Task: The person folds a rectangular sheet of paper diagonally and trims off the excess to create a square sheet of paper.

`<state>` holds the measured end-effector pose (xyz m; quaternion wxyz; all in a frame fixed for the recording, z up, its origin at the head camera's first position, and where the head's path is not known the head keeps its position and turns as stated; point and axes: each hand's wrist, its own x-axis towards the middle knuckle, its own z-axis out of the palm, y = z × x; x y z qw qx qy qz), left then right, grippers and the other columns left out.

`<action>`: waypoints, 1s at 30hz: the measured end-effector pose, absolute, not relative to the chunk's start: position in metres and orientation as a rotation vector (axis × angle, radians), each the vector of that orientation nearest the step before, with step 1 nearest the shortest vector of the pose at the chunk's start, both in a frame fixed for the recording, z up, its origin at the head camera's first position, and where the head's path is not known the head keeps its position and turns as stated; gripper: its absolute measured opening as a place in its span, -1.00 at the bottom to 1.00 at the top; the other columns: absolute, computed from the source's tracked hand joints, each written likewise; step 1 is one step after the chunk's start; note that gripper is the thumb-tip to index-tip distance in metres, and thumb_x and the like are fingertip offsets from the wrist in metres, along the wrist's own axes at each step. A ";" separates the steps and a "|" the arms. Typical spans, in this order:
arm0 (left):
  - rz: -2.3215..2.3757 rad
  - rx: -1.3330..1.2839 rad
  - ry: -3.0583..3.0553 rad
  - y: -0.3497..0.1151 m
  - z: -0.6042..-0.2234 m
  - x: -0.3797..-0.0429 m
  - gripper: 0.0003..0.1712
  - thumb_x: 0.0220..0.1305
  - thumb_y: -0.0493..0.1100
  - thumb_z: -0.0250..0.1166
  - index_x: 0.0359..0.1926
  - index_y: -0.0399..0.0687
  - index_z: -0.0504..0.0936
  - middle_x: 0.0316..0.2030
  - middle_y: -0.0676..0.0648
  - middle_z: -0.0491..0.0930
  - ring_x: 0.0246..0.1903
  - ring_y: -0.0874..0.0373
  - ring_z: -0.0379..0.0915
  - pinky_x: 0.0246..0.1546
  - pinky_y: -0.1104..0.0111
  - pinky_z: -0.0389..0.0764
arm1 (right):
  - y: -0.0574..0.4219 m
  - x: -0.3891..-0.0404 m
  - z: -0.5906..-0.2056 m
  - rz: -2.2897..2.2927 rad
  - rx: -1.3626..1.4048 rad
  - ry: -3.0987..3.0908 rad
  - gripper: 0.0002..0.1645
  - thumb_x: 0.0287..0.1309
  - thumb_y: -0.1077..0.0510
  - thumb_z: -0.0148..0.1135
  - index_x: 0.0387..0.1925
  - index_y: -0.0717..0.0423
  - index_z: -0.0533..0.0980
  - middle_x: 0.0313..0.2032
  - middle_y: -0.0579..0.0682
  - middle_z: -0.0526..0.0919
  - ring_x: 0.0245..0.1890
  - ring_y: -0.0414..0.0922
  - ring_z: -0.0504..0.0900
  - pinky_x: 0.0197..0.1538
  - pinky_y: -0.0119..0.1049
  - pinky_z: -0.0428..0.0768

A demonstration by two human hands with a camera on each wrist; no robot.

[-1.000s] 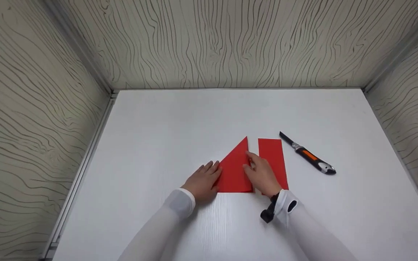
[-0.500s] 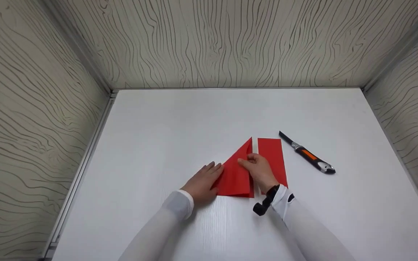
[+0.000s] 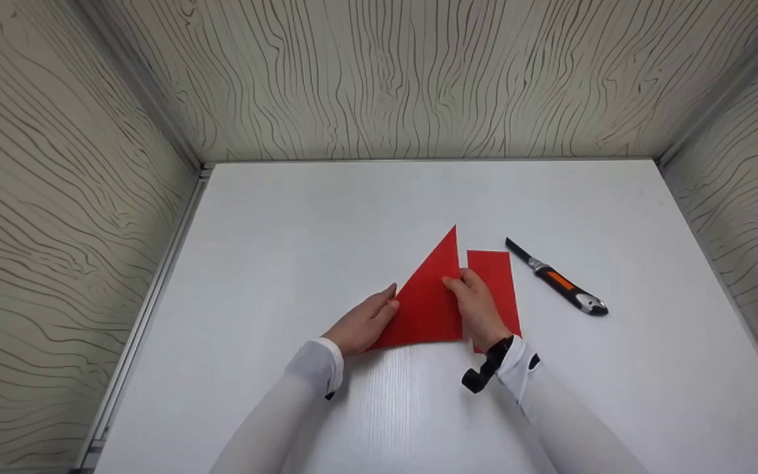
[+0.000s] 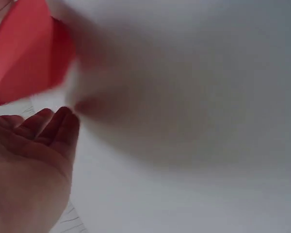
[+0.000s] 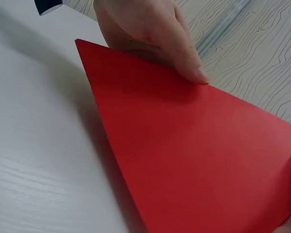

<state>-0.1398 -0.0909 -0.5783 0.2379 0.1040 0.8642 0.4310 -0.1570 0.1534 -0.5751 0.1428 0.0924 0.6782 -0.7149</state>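
Note:
A folded red sheet of paper (image 3: 428, 303), with a slanted left edge and a pointed top, is held between both hands. My right hand (image 3: 476, 306) pinches its right edge, thumb on the upper face. On the slanted side, my left hand (image 3: 360, 322) holds the edge between the thumb, which lies over the face, and the fingers behind. In the right wrist view the paper (image 5: 194, 145) tilts up off the table, with the left thumb (image 5: 189, 68) at its edge. The left wrist view shows the left fingers (image 4: 48, 128) nearly straight beside the paper's fold (image 4: 60, 53).
A red paper strip (image 3: 497, 280) lies to the right, partly under the right hand. Beyond it lies a utility knife (image 3: 560, 283) with a black and orange handle, its dark blade pointing up-left. Wood-grain walls (image 3: 418, 79) border the white table (image 3: 300, 224).
The paper has been lifted and turned, its tip now farther from me. My left hand went from lying flat on it to holding its edge; my right hand pinches the right edge.

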 end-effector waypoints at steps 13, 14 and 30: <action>1.491 -0.165 2.045 -0.090 -0.563 -0.146 -0.15 0.46 0.43 -0.03 0.52 0.02 0.34 0.27 -0.02 0.52 0.28 0.01 0.40 0.40 0.02 0.26 | 0.156 -0.157 -0.564 -2.228 -0.033 1.905 -0.69 0.53 0.08 -0.01 0.16 0.13 0.31 0.08 0.19 0.53 0.12 0.14 0.55 0.19 -0.05 0.50; 1.519 -0.192 2.025 -0.090 -0.563 -0.147 -0.19 0.46 0.37 0.04 0.51 0.01 0.35 0.23 -0.02 0.55 0.24 0.01 0.44 0.37 0.04 0.31 | 0.156 -0.157 -0.564 -2.230 -0.053 1.905 -0.68 0.53 0.08 -0.01 0.17 0.14 0.31 0.09 0.20 0.53 0.12 0.15 0.56 0.20 -0.03 0.49; 1.845 -0.433 1.995 -0.104 -0.561 -0.160 -0.35 0.44 -0.06 0.30 0.45 -0.13 0.36 0.20 -0.13 0.54 0.10 -0.02 0.54 0.14 0.16 0.60 | 0.164 -0.157 -0.567 -2.139 0.164 1.998 -0.75 0.52 0.10 0.09 -0.03 0.22 0.36 -0.01 0.17 0.56 0.02 0.07 0.57 0.06 -0.14 0.53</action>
